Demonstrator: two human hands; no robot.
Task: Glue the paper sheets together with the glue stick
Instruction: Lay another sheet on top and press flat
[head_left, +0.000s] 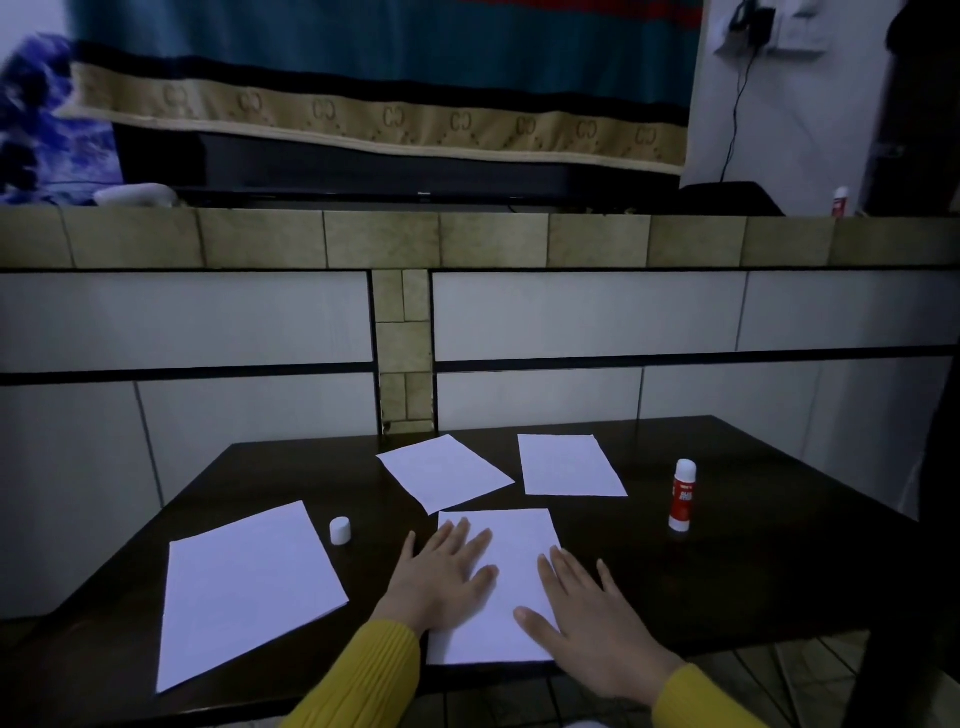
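Note:
A white paper sheet (511, 540) lies at the front middle of the dark table (753, 571). My left hand (441, 577) presses flat on its left side and my right hand (592, 618) lies flat on its right side, fingers spread. A larger sheet (244, 587) rests to the left. Two more sheets lie farther back, one tilted (444, 472) and one straight (569, 465). A red and white glue stick (682, 495) stands upright at the right. Its white cap (340, 530) stands between the left sheet and my left hand.
The table butts against a white tiled wall (208, 322) topped by a beige tiled ledge (363, 239). A second glue stick (840, 201) stands on that ledge at the far right. A television and a patterned blanket sit behind.

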